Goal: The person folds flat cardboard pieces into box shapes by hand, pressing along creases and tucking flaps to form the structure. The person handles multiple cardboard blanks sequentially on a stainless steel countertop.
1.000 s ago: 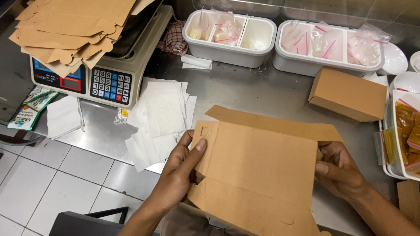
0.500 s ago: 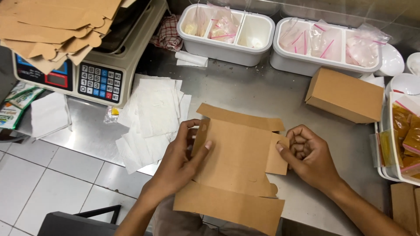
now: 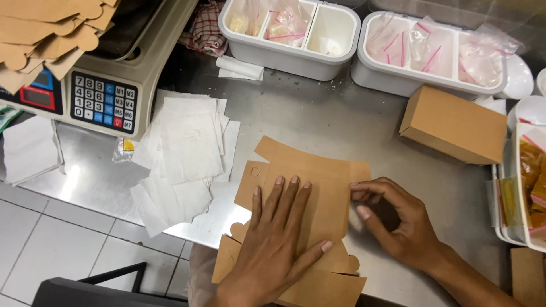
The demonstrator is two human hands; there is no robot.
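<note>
A flat brown cardboard box blank [image 3: 318,176] lies on the steel counter [image 3: 318,119] near its front edge. My left hand [image 3: 278,239] presses flat on the blank, fingers spread and pointing away from me. My right hand [image 3: 398,219] curls at the blank's right edge, fingertips pinching a side flap there. A folded brown cardboard box [image 3: 453,124] stands closed to the right, beyond my right hand.
A pile of white paper sheets [image 3: 182,153] lies left of the blank. A weighing scale [image 3: 102,85] with more box blanks [image 3: 51,34] on it stands at far left. Two white divided tubs [image 3: 290,34] [image 3: 432,54] hold bagged items at the back. A tray with orange sachets [image 3: 532,182] sits at right.
The blank has come down from a raised, tilted hold to lie flat on the counter. My left hand has moved onto its top; my right hand has shifted to its right flap.
</note>
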